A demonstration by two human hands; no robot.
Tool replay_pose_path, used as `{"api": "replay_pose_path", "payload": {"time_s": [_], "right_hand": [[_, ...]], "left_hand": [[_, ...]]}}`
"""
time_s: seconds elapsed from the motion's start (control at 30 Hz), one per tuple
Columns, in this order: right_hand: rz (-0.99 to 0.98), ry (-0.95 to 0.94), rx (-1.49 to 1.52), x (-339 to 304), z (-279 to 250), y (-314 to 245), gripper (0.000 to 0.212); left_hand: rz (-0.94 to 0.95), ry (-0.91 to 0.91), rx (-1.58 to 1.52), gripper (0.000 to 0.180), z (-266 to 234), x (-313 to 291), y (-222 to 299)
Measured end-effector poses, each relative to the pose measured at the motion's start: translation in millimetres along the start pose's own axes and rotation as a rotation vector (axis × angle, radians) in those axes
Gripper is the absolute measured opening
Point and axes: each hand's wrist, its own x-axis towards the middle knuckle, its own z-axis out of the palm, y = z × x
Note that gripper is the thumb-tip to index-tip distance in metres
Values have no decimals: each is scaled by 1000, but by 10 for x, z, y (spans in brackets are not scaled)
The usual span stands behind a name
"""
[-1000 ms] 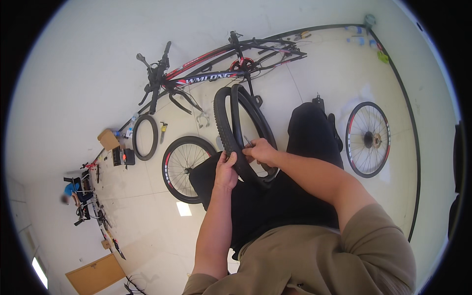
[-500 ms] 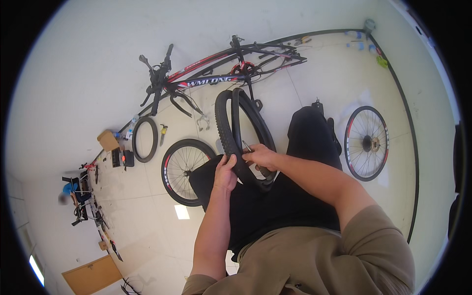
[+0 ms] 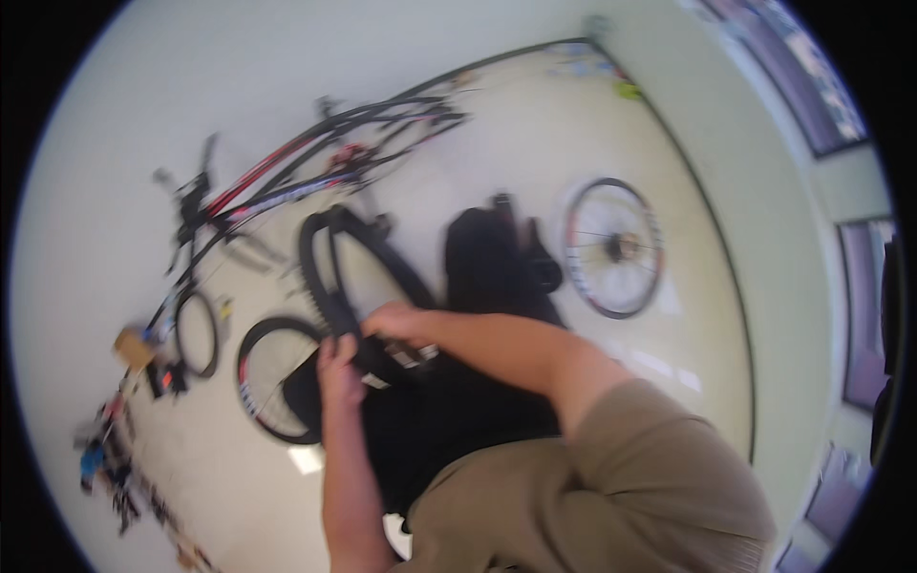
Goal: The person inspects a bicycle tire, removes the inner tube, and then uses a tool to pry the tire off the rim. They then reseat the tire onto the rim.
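Note:
A black knobby bicycle tyre [image 3: 315, 272] stands up from my lap, and a smoother black loop, which looks like an inner tube [image 3: 387, 250], runs beside it. My left hand [image 3: 342, 374] is closed round the tyre's near left side, its thumb along the rubber. At the inner edge of the tyre, my right hand [image 3: 394, 323] is closed with its fingertips close to the left one. Motion blur hides what exactly lies between the right fingers. My black-trousered legs [image 3: 487, 263] are beneath and beside the tyre.
A spoked wheel with a tyre [image 3: 277, 382] lies by my left knee; another wheel [image 3: 616, 246] lies to the right. Ahead, a bicycle frame [image 3: 287, 186] rests along the wall. A loose tyre [image 3: 197, 334] and a cardboard box [image 3: 134, 349] are at the left.
The whole view has swung, so everything appears shifted left and is blurred. Both hands stay at the tyre. The thin rod seen at my right fingers before no longer shows clearly.

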Motion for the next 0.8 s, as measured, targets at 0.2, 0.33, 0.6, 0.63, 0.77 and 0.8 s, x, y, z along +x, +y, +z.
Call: {"api": "replay_pose_path", "payload": {"time_s": [0.2,0.33,0.6,0.63,0.77,0.8], "right_hand": [[18,149,-35,-42,34,-34,18],[0,181,-17,-38,71,-29,17],[25,66,33,160,43,132,24],[31,95,8,126,60,94,21],[8,43,-41,-69,36,-100,14],[17,49,-66,-70,-4,-95,14]], "left_hand": [[-2,-56,1,35,35,1,-8],[-38,-63,-77,36,59,-3,17],[-78,84,-112,33,165,-37,72],[-65,51,-131,32,155,-41,86],[-69,21,-210,29,74,-31,54],[-85,18,-214,28,152,-58,79]]}}
